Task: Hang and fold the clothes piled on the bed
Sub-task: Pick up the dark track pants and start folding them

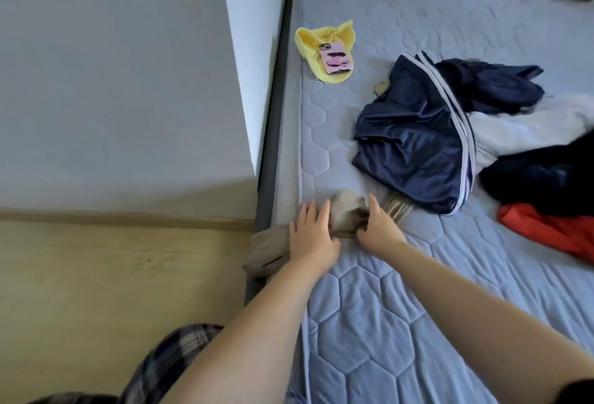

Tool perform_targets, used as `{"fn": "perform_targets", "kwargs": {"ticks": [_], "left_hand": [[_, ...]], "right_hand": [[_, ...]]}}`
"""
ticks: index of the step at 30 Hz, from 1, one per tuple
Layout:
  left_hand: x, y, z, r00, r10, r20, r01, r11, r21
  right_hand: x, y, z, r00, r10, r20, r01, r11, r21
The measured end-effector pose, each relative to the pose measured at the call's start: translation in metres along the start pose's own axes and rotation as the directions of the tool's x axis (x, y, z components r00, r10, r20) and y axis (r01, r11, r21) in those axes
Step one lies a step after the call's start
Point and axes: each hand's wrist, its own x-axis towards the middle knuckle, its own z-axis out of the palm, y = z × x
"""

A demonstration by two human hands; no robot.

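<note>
Far left: grey wall (pixel 112 82), wood floor (pixel 112 275) below it. Plaid trousers (pixel 167 362) show at the near-left corner. Dark bed frame (pixel 270 146) runs along the left edge of the mattress (pixel 369 323).

Beige garment (pixel 270 249) lies across the near-left edge of the mattress. One end hangs over the frame twd the floor; the rest is bunched btwn the two hands, w/ a cream fuzzy bit on the far side.

Left hand (pixel 313 236) is flat on the beige garment, fingers straight & a bit spread, pressing down, gripping nothing.

Far side, near the mattress left edge: yellow cloth (pixel 313 40), crumpled, w/ a phone (pixel 336 61) in a pink case lying on top.

Right hand (pixel 381 230) is just right of the left, fingers curled into the bunched beige fabric, thumb pointing away. Tan ribbed cloth just right of it goes under the navy garment (pixel 414 140); can't tell if it's the same piece.

The navy garment, w/ white stripes, is heaped mid-mattress. Right of it & touching: white garment (pixel 530 127), then black garment (pixel 546 175) over its near side. Red garment (pixel 553 233) lies nearest, at the right edge, partly under the black one.
</note>
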Motion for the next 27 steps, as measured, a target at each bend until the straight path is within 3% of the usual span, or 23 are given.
{"fn": "perform_targets", "kwargs": {"ticks": [2, 4, 8, 11, 14, 16, 18, 19, 23, 25, 27], "left_hand": [[-0.002, -0.007, 0.016, 0.996, 0.072, -0.055, -0.06, 0.979, 0.195], [0.006, -0.01, 0.017, 0.979, 0.109, -0.172, -0.07, 0.973, 0.219], [0.012, -0.009, 0.006, 0.956, 0.146, -0.254, -0.148, 0.989, 0.011], [0.013, -0.013, -0.002, 0.966, -0.041, -0.256, -0.047, 0.943, -0.328], [0.011, -0.012, -0.005, 0.965, -0.022, -0.26, -0.072, 0.935, -0.347], [0.007, -0.012, -0.003, 0.962, 0.014, -0.273, -0.1, 0.947, -0.304], [0.003, -0.011, -0.002, 0.961, 0.036, -0.275, -0.119, 0.949, -0.29], [0.001, -0.011, -0.001, 0.963, 0.049, -0.266, -0.128, 0.95, -0.286], [-0.001, -0.014, -0.003, 0.976, 0.079, -0.202, -0.146, 0.929, -0.341], [0.0, -0.014, -0.006, 0.985, 0.074, -0.155, -0.13, 0.908, -0.397], [0.005, -0.013, -0.01, 0.991, -0.012, -0.133, -0.063, 0.835, -0.546]], "right_hand": [[0.006, 0.012, 0.009, 0.998, -0.062, -0.02, 0.061, 0.996, -0.07], [0.014, 0.016, 0.013, 0.993, -0.098, -0.06, 0.092, 0.99, -0.105], [0.02, 0.026, 0.008, 0.971, -0.155, -0.18, 0.142, 0.986, -0.083], [0.013, 0.036, 0.0, 0.976, -0.117, -0.186, 0.125, 0.992, 0.031], [0.01, 0.041, -0.012, 0.976, -0.099, -0.193, 0.126, 0.983, 0.132], [0.009, 0.039, -0.021, 0.933, -0.114, -0.342, 0.159, 0.982, 0.105], [0.013, 0.037, -0.027, 0.812, -0.194, -0.55, 0.184, 0.98, -0.074], [0.017, 0.037, -0.03, 0.781, -0.205, -0.59, 0.132, 0.977, -0.166], [0.037, 0.042, -0.046, 0.863, 0.004, -0.505, -0.201, 0.92, -0.336], [0.04, 0.039, -0.052, 0.867, 0.049, -0.495, -0.222, 0.929, -0.296], [0.034, 0.021, -0.06, 0.881, 0.06, -0.47, -0.136, 0.982, -0.128]]}}
